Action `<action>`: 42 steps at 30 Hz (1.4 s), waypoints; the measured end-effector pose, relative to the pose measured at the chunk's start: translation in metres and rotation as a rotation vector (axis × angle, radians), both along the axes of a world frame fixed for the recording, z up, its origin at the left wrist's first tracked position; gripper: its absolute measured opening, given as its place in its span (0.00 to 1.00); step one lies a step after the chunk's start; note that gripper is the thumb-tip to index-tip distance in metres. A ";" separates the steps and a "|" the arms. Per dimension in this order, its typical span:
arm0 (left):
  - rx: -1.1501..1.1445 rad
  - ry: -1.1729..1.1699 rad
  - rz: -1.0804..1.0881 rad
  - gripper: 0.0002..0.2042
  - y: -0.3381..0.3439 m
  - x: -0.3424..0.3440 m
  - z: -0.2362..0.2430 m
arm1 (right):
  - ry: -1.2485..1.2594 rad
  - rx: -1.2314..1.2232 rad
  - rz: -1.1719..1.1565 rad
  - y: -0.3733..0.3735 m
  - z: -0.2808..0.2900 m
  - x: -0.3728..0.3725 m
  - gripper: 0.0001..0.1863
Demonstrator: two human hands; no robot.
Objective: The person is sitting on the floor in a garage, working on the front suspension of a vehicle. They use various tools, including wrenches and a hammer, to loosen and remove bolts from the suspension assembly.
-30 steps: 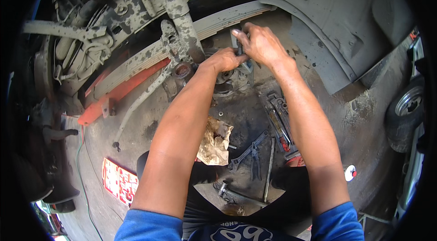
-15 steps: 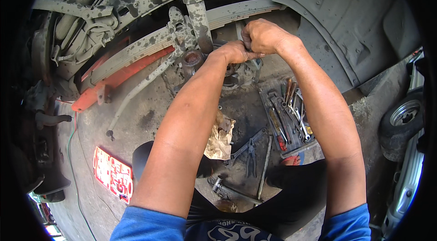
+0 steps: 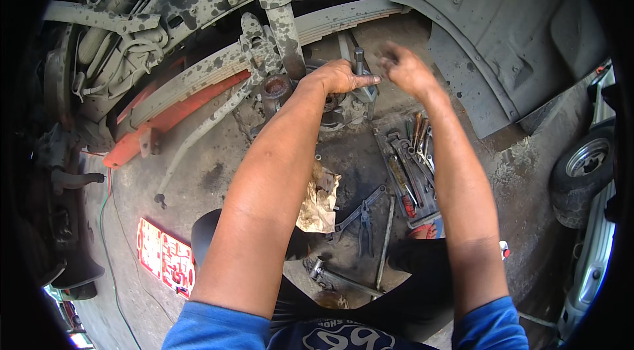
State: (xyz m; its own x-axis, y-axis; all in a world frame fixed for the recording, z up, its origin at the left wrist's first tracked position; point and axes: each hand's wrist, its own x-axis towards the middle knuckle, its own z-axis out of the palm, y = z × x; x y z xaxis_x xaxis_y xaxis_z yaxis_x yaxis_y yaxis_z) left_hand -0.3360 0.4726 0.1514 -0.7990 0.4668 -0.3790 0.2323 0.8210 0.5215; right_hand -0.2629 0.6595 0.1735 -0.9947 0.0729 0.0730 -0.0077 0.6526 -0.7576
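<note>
My left hand (image 3: pixel 335 77) is closed around a metal tool with an upright bolt (image 3: pixel 359 59), beside the dark wheel-hub parts (image 3: pixel 332 117). Its thumb stretches right across the tool, while the other fingers are mostly hidden. Just right of the bolt hangs my right hand (image 3: pixel 407 74), blurred by motion. Its fingers are loosely bent and apart, with nothing seen between them. A bluish metal arm (image 3: pixel 372 102) of the tool shows below the left thumb. A spotted grey shock absorber (image 3: pixel 284 23) rises left of the hands.
Wrenches and screwdrivers lie in a tool tray (image 3: pixel 422 221) at right. Between my legs are pliers (image 3: pixel 365 230), crumpled brown paper (image 3: pixel 318 201) and a long-handled socket wrench (image 3: pixel 343 279). A red-and-white case (image 3: pixel 165 255) sits left. A leaf spring (image 3: pixel 198 69) and grey wheel-well panel (image 3: pixel 489 26) stand overhead.
My right hand has come off the top of the bolt and moved to the right, leaving the bolt visible. My left hand has stayed nearly in place.
</note>
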 end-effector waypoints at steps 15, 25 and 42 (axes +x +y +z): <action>-0.054 0.130 0.048 0.47 0.006 0.015 0.014 | -0.304 0.286 0.179 -0.016 -0.114 0.035 0.12; -0.163 0.138 -0.129 0.46 0.012 0.018 0.007 | -0.246 0.274 0.106 -0.028 -0.131 0.044 0.13; 0.074 0.118 0.431 0.63 0.025 0.040 -0.010 | -0.269 0.168 0.007 -0.034 -0.132 0.044 0.13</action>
